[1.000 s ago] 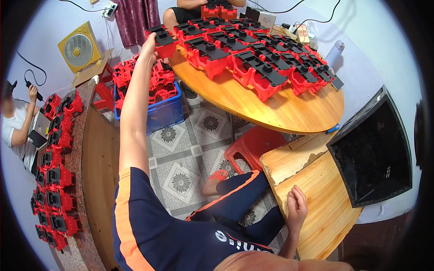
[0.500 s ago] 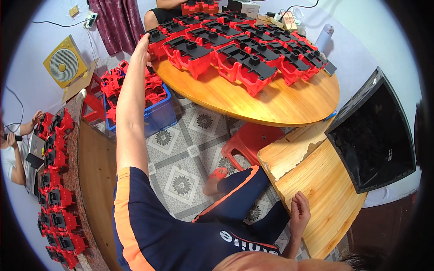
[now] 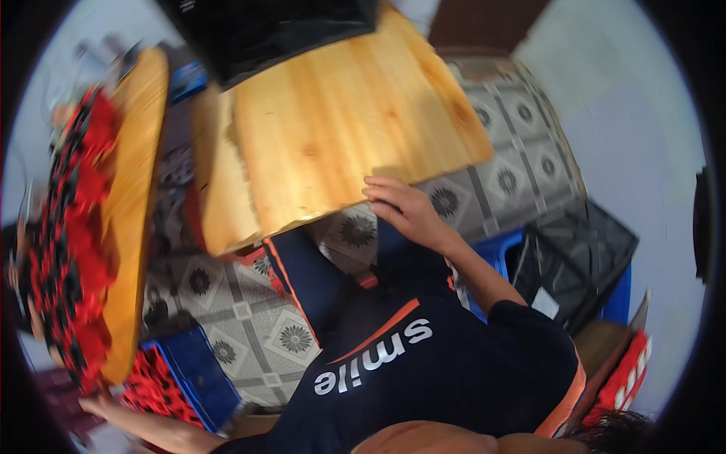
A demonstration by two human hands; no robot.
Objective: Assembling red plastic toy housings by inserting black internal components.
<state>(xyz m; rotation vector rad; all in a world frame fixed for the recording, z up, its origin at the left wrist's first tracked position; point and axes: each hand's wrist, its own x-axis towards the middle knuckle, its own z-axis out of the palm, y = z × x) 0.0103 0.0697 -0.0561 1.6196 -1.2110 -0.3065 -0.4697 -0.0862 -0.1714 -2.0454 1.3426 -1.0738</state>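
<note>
My left arm stretches out to the lower left, and my left hand [image 3: 92, 405] is at the near end of the round wooden table [image 3: 136, 204], beside the red and black plastic parts [image 3: 79, 227] crowded on it. Motion blurs its fingers, so I cannot make out whether it grips one of those parts. My right hand [image 3: 404, 208] holds nothing. Its fingers are stretched out over the front edge of a light wooden tabletop [image 3: 325, 136], and a small shadow falls on the wood beside them; contact is unclear.
A black screen-like panel [image 3: 280, 34] stands at the tabletop's far side. Below the round table, a blue crate [image 3: 204, 374] holds more red parts. To the right are a black crate [image 3: 578, 257] and blue bins [image 3: 499, 253]. Patterned tiles [image 3: 234, 310] cover the floor.
The view has swung to the right, so the wooden tabletop is now central and the round table at far left. My right hand has come to the tabletop's edge; my left stays beside the round table.
</note>
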